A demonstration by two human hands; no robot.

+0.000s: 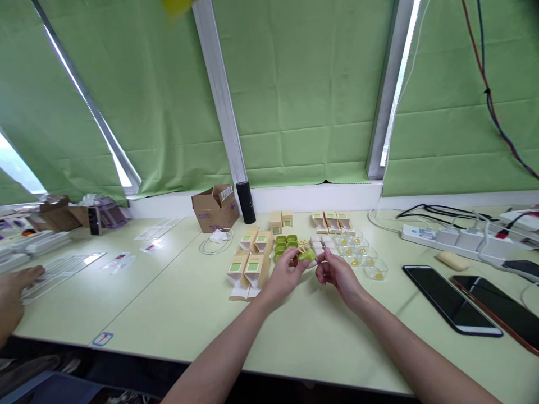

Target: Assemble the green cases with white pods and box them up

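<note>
My left hand (288, 272) is closed around a small green rounded case (307, 255) above the table. Close by on the right, my right hand (339, 276) has its thumb and fingers pinched at the case's edge; whatever may be between them is too small to make out. Behind my hands lie several green cases (281, 239) in a block and a group of small white blocks (318, 240). Several clear plastic cups with yellow bits inside (376, 270) stand to the right. Left of my left hand are open kraft boxes with green labels (254, 268).
More kraft boxes (331, 220) stand farther back, near a cardboard carton (215, 209) and a black bottle (245, 202). Two phones (450, 300), a power strip (446, 235) and cables occupy the right. At far left, another person's hand (14, 294) reaches over clear plastic sheets (67, 266).
</note>
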